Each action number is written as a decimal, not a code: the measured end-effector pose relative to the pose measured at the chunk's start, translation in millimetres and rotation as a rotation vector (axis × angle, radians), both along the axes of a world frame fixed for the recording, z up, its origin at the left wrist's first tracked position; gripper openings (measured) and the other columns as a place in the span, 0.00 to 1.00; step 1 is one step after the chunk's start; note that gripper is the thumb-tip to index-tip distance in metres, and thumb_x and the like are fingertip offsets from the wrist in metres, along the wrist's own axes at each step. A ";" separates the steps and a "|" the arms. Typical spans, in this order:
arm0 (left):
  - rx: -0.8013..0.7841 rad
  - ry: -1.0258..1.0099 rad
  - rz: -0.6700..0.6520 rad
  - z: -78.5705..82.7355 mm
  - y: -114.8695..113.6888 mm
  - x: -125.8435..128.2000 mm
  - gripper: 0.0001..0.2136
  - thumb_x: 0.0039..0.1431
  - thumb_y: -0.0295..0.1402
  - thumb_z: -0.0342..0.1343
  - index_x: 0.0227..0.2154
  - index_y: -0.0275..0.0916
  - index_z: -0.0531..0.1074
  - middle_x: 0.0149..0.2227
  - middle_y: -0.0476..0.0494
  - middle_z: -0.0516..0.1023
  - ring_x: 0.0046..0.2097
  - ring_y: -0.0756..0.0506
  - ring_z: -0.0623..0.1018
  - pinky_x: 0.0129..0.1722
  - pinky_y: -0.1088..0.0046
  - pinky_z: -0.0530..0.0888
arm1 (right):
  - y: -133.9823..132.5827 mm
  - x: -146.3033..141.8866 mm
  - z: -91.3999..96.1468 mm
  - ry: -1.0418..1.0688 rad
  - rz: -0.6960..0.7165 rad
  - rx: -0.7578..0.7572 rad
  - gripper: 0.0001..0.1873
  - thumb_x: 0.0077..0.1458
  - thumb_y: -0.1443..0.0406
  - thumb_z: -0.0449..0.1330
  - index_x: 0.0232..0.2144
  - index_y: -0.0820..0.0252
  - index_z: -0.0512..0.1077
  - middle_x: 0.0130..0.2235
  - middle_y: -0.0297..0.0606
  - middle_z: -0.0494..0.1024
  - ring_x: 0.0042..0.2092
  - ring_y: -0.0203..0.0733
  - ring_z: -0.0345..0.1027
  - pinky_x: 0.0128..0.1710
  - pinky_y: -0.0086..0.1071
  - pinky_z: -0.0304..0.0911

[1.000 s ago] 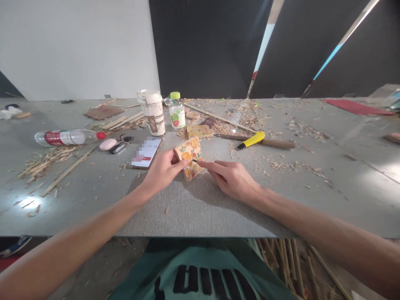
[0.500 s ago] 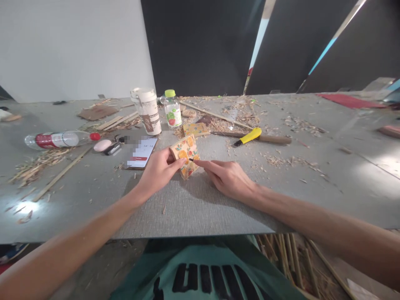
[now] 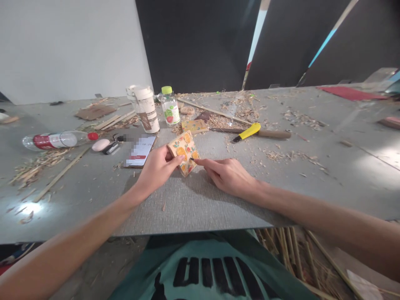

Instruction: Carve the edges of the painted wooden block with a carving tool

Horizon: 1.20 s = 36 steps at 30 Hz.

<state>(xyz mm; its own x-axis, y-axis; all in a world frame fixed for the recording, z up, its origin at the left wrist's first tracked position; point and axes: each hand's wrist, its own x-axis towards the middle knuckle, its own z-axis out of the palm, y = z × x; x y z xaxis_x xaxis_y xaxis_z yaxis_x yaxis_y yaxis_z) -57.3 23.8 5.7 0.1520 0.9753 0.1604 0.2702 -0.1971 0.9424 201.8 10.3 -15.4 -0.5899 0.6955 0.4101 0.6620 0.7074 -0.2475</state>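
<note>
Across tabletop [image 3: 143,223] littered with wood shavings [image 3: 275,155], noted plastic bottle [image 3: 59,139] at ten o'clock. Clamped left hand [image 3: 158,166] on fruit-patterned block [image 3: 188,149], twelve o'clock; pointed right hand [image 3: 233,175], separate, grip unclear, at block with dark tip [image 3: 191,159]. Saw yellow utility knife [image 3: 249,132] at one. Perhaps risked skidding into left hand through excess pressure.

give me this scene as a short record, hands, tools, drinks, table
left hand: grips the patterned block, thumb on its face
right hand: index finger extended to that face, at an unclear dark tip
tools: yellow cutter, overlapping a brown-handled tool in view
drinks: white cup and green-capped bottle upright; red-capped bottle on its side
table: scattered wood shavings
</note>
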 end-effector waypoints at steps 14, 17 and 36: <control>0.003 0.062 -0.024 -1.1 2.7 -0.5 0.16 0.61 0.45 0.67 0.43 0.39 0.79 0.42 0.39 0.87 0.42 0.37 0.87 0.41 0.57 0.87 | 1.3 1.7 -0.7 0.053 0.027 0.035 0.24 0.74 0.67 0.48 0.63 0.62 0.76 0.31 0.37 0.80 0.26 0.35 0.60 0.28 0.32 0.49; -0.067 -0.025 -0.045 -0.9 4.3 -0.9 0.17 0.60 0.44 0.68 0.46 0.38 0.79 0.46 0.38 0.87 0.44 0.36 0.87 0.42 0.58 0.88 | 0.1 6.1 1.1 0.038 0.007 -0.014 0.23 0.73 0.67 0.49 0.61 0.61 0.78 0.28 0.34 0.78 0.25 0.34 0.60 0.28 0.32 0.50; 0.030 0.048 -0.010 -1.8 3.9 -3.3 0.13 0.60 0.42 0.68 0.43 0.41 0.80 0.42 0.41 0.87 0.41 0.38 0.87 0.40 0.58 0.88 | 0.7 -2.4 3.3 0.134 0.030 0.012 0.25 0.73 0.67 0.47 0.62 0.64 0.77 0.32 0.38 0.80 0.28 0.35 0.63 0.29 0.32 0.51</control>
<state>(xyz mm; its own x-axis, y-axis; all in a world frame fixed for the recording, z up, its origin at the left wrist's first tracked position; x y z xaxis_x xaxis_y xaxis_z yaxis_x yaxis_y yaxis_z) -60.6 27.7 3.9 0.1702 0.9684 0.1822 0.3130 -0.2285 0.9219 199.4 11.0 -12.2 -0.5499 0.6728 0.4949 0.6019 0.7300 -0.3238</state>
